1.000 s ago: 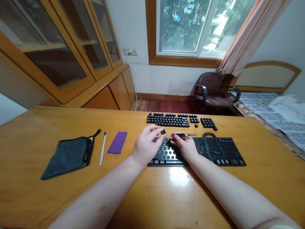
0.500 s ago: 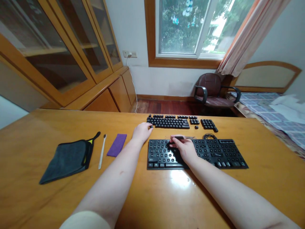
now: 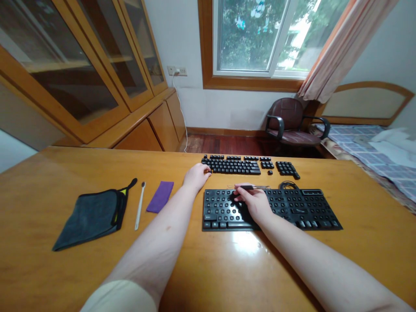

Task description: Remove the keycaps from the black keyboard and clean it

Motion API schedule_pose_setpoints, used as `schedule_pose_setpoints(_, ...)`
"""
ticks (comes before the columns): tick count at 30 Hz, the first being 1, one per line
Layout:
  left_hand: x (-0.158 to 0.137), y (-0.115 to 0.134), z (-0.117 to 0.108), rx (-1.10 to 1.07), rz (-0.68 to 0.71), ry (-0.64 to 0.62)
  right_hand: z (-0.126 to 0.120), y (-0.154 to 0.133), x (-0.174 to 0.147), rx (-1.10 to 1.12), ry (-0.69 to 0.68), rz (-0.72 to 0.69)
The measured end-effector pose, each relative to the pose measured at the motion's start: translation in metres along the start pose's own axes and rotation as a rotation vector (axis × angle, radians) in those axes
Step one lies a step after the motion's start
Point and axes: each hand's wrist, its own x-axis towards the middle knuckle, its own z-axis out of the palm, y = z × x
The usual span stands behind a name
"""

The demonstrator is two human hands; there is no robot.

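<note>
A black keyboard [image 3: 214,218] lies flat on the desk, with most of its keycaps off and the bottom row still fitted. Behind it, loose black keycaps [image 3: 234,167] are laid out in keyboard order. My left hand [image 3: 195,177] rests at the left end of these rows, thumb and fingers pinched on a keycap that is mostly hidden. Over the keyboard's upper middle, my right hand [image 3: 258,204] grips a keycap puller [image 3: 246,187] with a dark handle and thin wire ends. Its lower fingers are close to the key stems; contact is unclear.
Left of my left forearm lie a purple cloth [image 3: 160,197], a white toothbrush [image 3: 139,208] and a folded grey cloth [image 3: 91,219]. A coiled cable [image 3: 288,185] sits behind the keyboard. Beyond the desk [image 3: 208,268] stand a chair [image 3: 289,119] and a glass-door cabinet [image 3: 130,108].
My left hand has shifted slightly right and away from me along the end of the keycap rows. The right hand keeps nearly the same place over the keyboard with the puller.
</note>
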Motion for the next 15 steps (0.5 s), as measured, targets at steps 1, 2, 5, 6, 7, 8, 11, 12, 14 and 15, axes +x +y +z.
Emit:
schedule_pose_setpoints(1, 0.0003, 0.0003, 0.0007, 0.002, 0.0, 0.003, -0.0002, 0.0002, 0.0, -0.006, 0.001, -0.001)
schedule_pose_setpoints(2, 0.0006, 0.0004, 0.0014, 0.004, -0.002, 0.007, -0.0003, 0.0002, -0.0001, -0.011, 0.004, -0.002)
schedule_pose_setpoints(5, 0.0013, 0.0003, 0.0038, 0.009, -0.011, 0.017, -0.0003, -0.0002, -0.0002, -0.028, 0.01, 0.001)
schedule_pose_setpoints(6, 0.0015, 0.0003, 0.0045, 0.01, -0.011, 0.02, -0.0005, -0.0003, -0.0001, -0.034, 0.006, 0.002)
schedule_pose_setpoints(7, 0.0017, 0.0003, 0.005, 0.011, -0.009, 0.023, -0.0007, -0.0002, 0.0, -0.038, 0.003, 0.003)
schedule_pose_setpoints(8, 0.0018, 0.0003, 0.0055, 0.01, -0.006, 0.026, -0.0011, 0.0001, 0.0003, -0.041, 0.001, 0.004)
schedule_pose_setpoints(11, 0.002, 0.0005, 0.0065, 0.009, 0.007, 0.034, -0.0024, 0.0013, 0.001, -0.055, -0.002, 0.016)
schedule_pose_setpoints(12, 0.0021, 0.0004, 0.0067, 0.008, 0.01, 0.036, -0.0028, 0.0016, 0.0012, -0.059, 0.0, 0.019)
schedule_pose_setpoints(14, 0.0022, 0.0002, 0.0072, 0.006, 0.013, 0.038, -0.0031, 0.0015, 0.0013, -0.065, -0.001, 0.027)
schedule_pose_setpoints(15, 0.0022, 0.0, 0.0074, 0.005, 0.012, 0.04, -0.003, 0.0012, 0.0012, -0.064, 0.0, 0.029)
